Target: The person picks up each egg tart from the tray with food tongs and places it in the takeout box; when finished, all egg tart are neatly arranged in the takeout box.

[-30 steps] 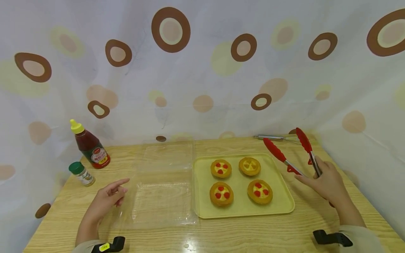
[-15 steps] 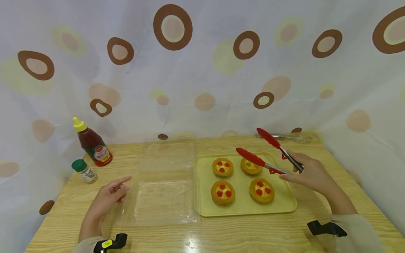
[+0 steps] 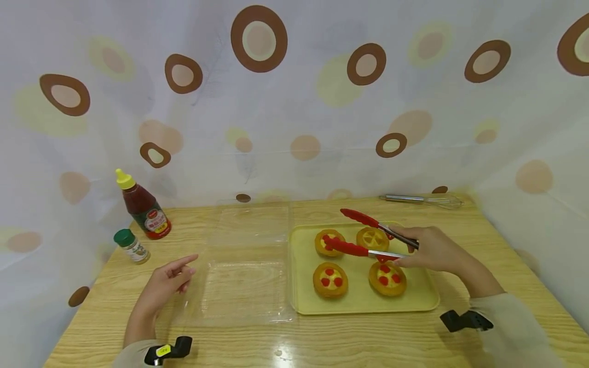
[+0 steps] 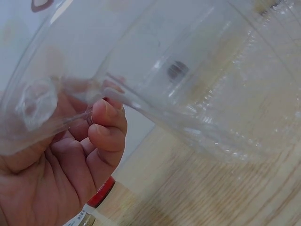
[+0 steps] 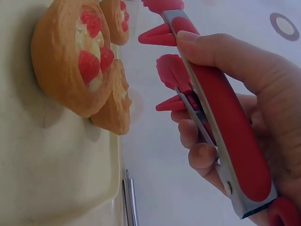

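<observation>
My right hand (image 3: 432,249) holds a pair of red-tipped tongs (image 3: 352,248), jaws spread, above a yellow tray (image 3: 354,302). On it sit several tarts: one with yellow topping (image 3: 372,239) at back right, the others with red pieces, such as the front-left tart (image 3: 330,281). The lower tong tip overlaps the back-left tart (image 3: 325,237) in the head view. To the tray's left lies a hinged clear plastic container (image 3: 244,291), lid laid back. My left hand (image 3: 161,287) pinches its left edge; in the left wrist view curled fingertips (image 4: 107,113) meet the plastic rim.
A sauce bottle (image 3: 149,213) with a yellow cap and a green-capped shaker (image 3: 133,248) stand at the left. A whisk (image 3: 421,200) lies behind the tray, near the patterned curtain (image 3: 276,102) at the table's back edge.
My right hand has brought the tongs leftward from beside the tray to over the tarts, and their tips have come lower and closer together. The left hand stays at the container's edge.
</observation>
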Demonstrator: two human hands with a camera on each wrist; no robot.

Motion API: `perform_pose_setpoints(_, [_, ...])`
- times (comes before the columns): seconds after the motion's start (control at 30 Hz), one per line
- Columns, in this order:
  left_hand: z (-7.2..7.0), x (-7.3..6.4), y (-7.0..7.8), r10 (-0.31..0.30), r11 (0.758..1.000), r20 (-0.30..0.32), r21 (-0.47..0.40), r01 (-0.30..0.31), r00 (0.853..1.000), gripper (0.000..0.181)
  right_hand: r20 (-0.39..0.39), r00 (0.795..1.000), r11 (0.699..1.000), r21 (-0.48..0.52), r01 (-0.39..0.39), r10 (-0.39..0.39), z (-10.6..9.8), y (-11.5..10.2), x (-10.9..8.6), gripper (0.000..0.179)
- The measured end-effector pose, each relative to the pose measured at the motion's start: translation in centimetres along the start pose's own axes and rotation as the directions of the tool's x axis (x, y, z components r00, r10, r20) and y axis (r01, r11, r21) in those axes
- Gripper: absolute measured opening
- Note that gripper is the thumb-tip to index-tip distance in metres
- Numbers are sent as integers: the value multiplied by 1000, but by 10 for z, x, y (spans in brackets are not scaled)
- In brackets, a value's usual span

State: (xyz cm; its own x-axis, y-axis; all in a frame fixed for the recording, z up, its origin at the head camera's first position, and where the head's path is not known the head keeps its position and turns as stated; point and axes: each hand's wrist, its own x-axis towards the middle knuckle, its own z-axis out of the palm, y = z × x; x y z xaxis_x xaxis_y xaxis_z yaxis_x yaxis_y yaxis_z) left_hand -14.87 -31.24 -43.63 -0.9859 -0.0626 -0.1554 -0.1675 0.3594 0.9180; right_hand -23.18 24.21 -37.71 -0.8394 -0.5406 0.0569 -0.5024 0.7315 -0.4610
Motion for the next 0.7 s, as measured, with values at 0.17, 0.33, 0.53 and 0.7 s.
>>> perform_pose_setpoints(0.17, [-1,0,0,-6,1000,5,-4,6,1000,45,71,996,998,-21,61,-59,0,-3,7,73])
perform_pose_setpoints(0.33, [0,1,1,3,1000,11,-1,-3,1000,46,146,987,997,-35,65,-59,-1,-7,15,73])
perform_pose_setpoints(0.53, [0,1,0,-18,1000,9,3,18,1000,44,199,978,997,-40,65,-56,-1,-12,22,73])
perform_pose_setpoints(0.7, [0,0,1,-20,1000,1,8,20,1000,44,214,975,997,-23,72,-65,-1,-15,25,73])
